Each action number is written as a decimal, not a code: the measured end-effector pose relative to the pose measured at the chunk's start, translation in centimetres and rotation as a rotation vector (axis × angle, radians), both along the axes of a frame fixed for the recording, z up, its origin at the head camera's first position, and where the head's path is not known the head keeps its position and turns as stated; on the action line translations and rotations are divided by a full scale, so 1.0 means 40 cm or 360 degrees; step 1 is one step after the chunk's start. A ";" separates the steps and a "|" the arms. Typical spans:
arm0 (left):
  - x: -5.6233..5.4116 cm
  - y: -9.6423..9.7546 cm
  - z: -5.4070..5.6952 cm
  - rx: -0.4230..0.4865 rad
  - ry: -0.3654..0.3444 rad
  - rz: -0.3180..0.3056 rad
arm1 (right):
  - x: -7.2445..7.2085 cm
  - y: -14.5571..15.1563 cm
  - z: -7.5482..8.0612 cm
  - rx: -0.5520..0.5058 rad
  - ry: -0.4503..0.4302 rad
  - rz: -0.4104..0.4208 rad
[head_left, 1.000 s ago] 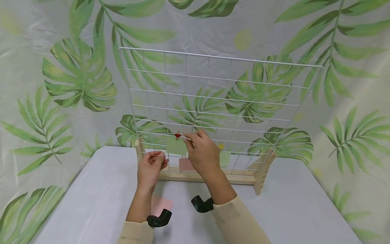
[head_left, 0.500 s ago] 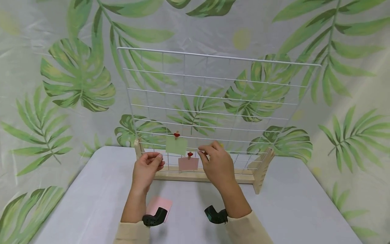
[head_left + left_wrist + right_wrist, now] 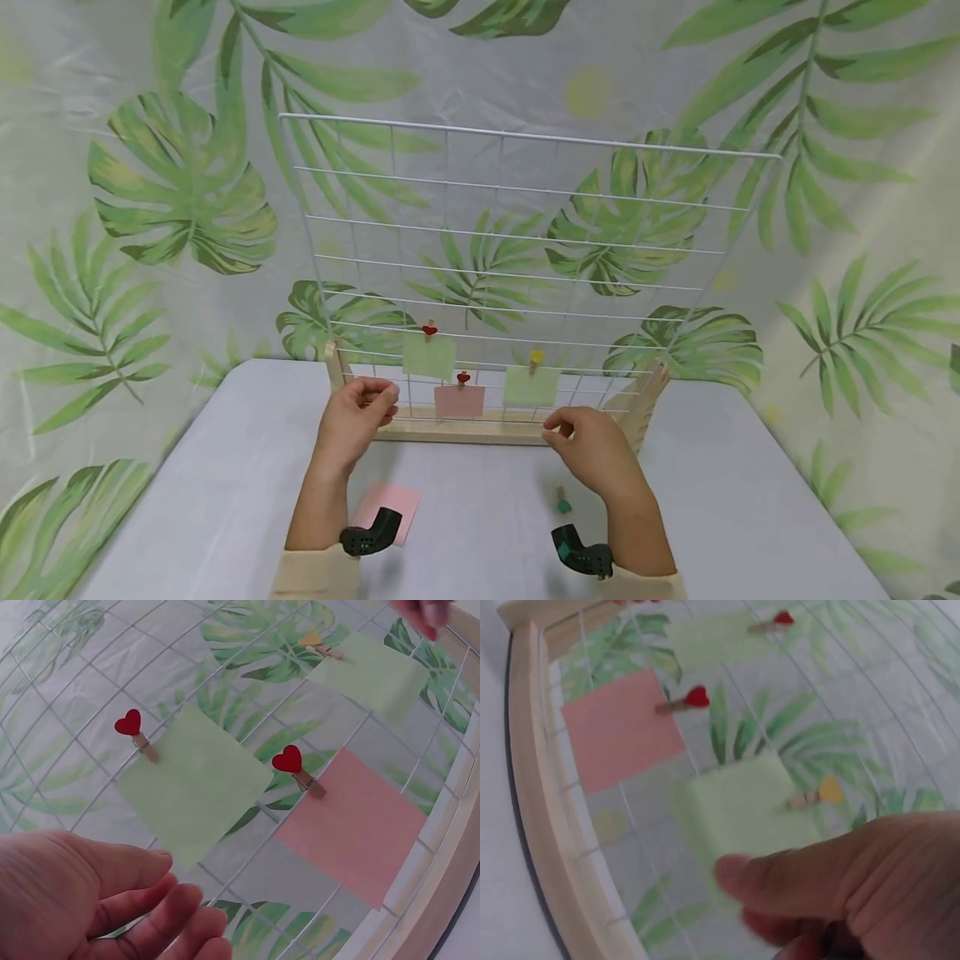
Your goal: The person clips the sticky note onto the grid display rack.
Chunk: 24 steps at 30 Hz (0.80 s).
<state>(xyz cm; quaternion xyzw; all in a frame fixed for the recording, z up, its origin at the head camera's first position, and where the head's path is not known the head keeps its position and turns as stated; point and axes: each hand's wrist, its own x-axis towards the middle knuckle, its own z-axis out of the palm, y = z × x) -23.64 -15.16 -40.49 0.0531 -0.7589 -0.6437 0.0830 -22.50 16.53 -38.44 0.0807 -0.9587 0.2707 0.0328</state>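
My left hand (image 3: pixel 358 417) hovers before the lower left of the white wire grid (image 3: pixel 495 242), its thumb and fingers loosely bent with nothing between them. In the left wrist view a green note (image 3: pixel 196 784) hangs just beyond those fingertips under a red heart clothespin (image 3: pixel 139 733). Beside it a pink note (image 3: pixel 356 829) hangs from another red heart clothespin (image 3: pixel 300 771). My right hand (image 3: pixel 592 446) is low at the grid's right, loosely bent and holding nothing visible. Up and left of it hangs a second green note (image 3: pixel 532 387) with a yellow heart clothespin (image 3: pixel 536 361).
The grid stands in a wooden base (image 3: pixel 465 431) on a white table (image 3: pixel 225 467). A pink sheet (image 3: pixel 401 502) lies by my left wrist. A green-topped clothespin (image 3: pixel 562 500) lies near my right wrist. Leaf-patterned cloth (image 3: pixel 187 317) hangs behind.
My right hand has moved from beside the left green note down and to the right, uncovering the pink note, the right green note and the clothespin on the table. My left hand has barely shifted.
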 end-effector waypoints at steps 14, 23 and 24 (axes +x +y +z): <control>0.032 -0.017 -0.003 -0.0660 -0.0184 -0.0335 | 0.022 0.104 -0.138 -0.0099 -0.0573 -0.0156; 0.033 -0.023 -0.039 -0.0846 -0.0379 -0.0454 | 0.014 0.105 -0.195 -0.0056 -0.0545 -0.0141; 0.032 -0.023 -0.044 -0.0912 -0.0419 -0.0455 | 0.011 0.102 -0.198 -0.0053 -0.0536 -0.0138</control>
